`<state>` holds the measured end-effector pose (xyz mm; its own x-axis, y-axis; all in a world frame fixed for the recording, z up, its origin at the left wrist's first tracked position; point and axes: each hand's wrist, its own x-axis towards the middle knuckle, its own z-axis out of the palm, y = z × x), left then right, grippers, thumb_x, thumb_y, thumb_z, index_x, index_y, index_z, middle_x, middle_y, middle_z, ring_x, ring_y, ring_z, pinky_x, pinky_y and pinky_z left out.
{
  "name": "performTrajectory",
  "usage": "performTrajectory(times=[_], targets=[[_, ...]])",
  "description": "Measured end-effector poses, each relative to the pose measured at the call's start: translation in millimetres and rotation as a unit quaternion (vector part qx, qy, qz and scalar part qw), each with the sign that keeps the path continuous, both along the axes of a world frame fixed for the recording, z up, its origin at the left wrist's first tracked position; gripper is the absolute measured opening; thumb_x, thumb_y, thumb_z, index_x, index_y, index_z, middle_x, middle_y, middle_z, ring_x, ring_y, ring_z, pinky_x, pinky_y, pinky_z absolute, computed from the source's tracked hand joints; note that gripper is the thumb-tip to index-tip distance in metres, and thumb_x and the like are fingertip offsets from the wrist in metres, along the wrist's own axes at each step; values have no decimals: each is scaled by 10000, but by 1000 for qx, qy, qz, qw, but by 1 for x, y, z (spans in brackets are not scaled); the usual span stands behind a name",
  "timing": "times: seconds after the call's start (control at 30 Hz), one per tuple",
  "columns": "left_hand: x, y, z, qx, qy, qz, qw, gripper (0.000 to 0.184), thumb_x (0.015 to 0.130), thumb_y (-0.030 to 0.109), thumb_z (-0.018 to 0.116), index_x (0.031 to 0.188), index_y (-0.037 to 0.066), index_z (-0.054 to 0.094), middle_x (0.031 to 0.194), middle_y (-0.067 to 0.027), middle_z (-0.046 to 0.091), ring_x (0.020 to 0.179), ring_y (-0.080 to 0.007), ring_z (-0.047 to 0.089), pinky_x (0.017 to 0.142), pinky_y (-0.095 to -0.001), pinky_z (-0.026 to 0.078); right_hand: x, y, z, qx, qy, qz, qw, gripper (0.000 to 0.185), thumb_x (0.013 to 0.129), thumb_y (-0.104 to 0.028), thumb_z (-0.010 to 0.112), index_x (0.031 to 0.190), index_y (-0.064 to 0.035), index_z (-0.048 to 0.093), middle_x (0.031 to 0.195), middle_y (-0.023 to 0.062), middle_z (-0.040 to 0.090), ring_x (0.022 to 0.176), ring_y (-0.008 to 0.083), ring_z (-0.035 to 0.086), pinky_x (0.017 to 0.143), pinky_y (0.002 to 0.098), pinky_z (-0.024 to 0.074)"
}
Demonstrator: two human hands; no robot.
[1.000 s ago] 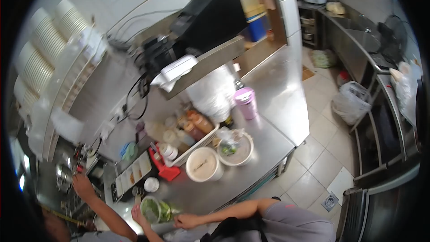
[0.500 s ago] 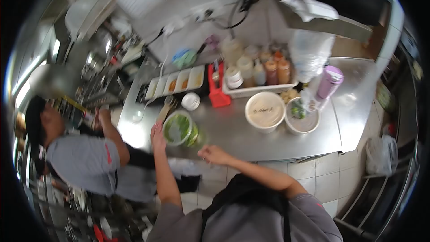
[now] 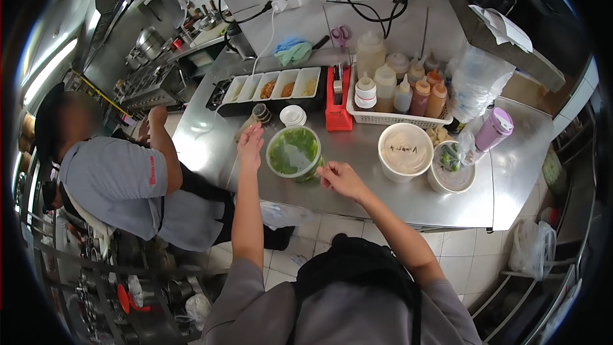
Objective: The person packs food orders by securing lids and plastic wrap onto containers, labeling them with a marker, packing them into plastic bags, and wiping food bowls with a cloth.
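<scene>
A round clear tub (image 3: 294,153) of green leaves stands on the steel counter (image 3: 357,198), with a translucent top over the leaves. My left hand (image 3: 250,147) is raised just left of the tub, fingers apart and nothing in it. On the tub's right side, my right hand (image 3: 340,179) has its fingers pinched together close to the wall; whatever they hold is too small to make out. Behind the tub sit a stack of small white lids (image 3: 293,115) and a dark-topped shaker (image 3: 261,113).
A co-worker (image 3: 121,179) in grey stands at the left. Along the back are a topping tray (image 3: 274,86), a red holder (image 3: 338,99) and a basket (image 3: 399,118) of sauce bottles. Two white buckets, one lidded (image 3: 405,151), and a purple tumbler (image 3: 495,129) stand right.
The view has turned left and down onto the counter. My right hand has come in from the right to the tub's side. My left hand has drawn slightly away from the tub, fingers spread.
</scene>
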<state>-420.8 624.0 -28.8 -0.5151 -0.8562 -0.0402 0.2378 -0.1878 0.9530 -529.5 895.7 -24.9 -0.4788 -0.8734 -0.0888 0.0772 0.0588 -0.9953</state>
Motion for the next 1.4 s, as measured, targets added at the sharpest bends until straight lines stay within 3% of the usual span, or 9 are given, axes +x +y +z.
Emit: performTrajectory(times=[0.17, 0.37, 0.77, 0.87, 1.07, 1.17, 1.23, 1.27, 1.4], targets=[[-13, -47, -75, -6, -60, -69, 996, 231, 883, 144, 539, 1104, 81, 512, 1117, -58, 578, 988, -174, 561, 837, -287, 456, -1, -13, -31, 64, 48, -20, 997, 379, 864, -376, 548, 700, -36, 512, 635, 42, 575, 545, 97, 527, 497, 256, 430], [-9, -43, -83, 247, -82, -148, 954, 220, 885, 167, 550, 1082, 71, 532, 953, -50, 618, 878, -155, 590, 732, -307, 510, 8, -24, -47, 45, 43, -62, 996, 383, 854, -365, 564, 686, -26, 508, 603, 54, 569, 574, 115, 563, 526, 283, 446], [-15, -10, -62, 217, -108, -171, 955, 344, 849, 103, 578, 1180, 84, 486, 1050, -55, 591, 922, -174, 584, 786, -328, 506, 3, -18, -49, 56, -56, -53, 995, 331, 873, -388, 541, 804, -65, 524, 642, 21, 553, 575, 89, 542, 443, 223, 441], [-15, 11, -46, 161, -100, -168, 967, 494, 841, 65, 572, 1300, 83, 392, 1119, -75, 572, 960, -190, 577, 824, -327, 490, 8, -15, -45, 61, -142, -71, 985, 300, 872, -354, 556, 825, -61, 515, 644, 40, 569, 526, 103, 548, 411, 219, 444], [-22, -5, -71, -33, -179, -229, 956, 412, 898, 117, 501, 1289, 21, 412, 1165, -95, 555, 1034, -181, 539, 839, -299, 458, 14, -8, -43, 148, -154, -117, 970, 225, 847, -217, 605, 812, -20, 504, 601, 72, 582, 459, 128, 547, 378, 244, 438], [-16, -10, -68, -85, -209, -208, 952, 408, 935, 252, 451, 1241, -17, 454, 1146, -91, 561, 1004, -162, 545, 826, -287, 444, 23, -1, -51, 116, -36, -209, 970, 202, 833, -179, 615, 789, -13, 510, 578, 80, 582, 441, 121, 532, 372, 261, 415], [-11, 2, -45, 63, -114, -213, 968, 452, 940, 328, 421, 1190, -43, 490, 1099, -85, 579, 951, -143, 550, 818, -275, 431, 28, 7, -35, 76, 131, -293, 944, 191, 800, -163, 643, 738, -31, 519, 608, 76, 577, 489, 163, 525, 441, 311, 409], [-8, 10, -33, 142, -68, -211, 965, 487, 943, 366, 406, 1164, -56, 508, 1075, -82, 588, 925, -134, 553, 815, -270, 425, 27, 14, -15, 60, 250, -339, 905, 174, 784, -160, 649, 739, -43, 529, 637, 74, 573, 544, 187, 529, 485, 329, 413], [-3, 24, -18, -1, -161, -251, 954, 564, 934, 442, 380, 1048, -78, 565, 979, -85, 608, 870, -130, 537, 802, -270, 410, -13, 25, 43, 2, 557, -415, 719, 155, 724, -143, 681, 751, -63, 551, 740, 90, 534, 679, 286, 497, 590, 386, 413]])
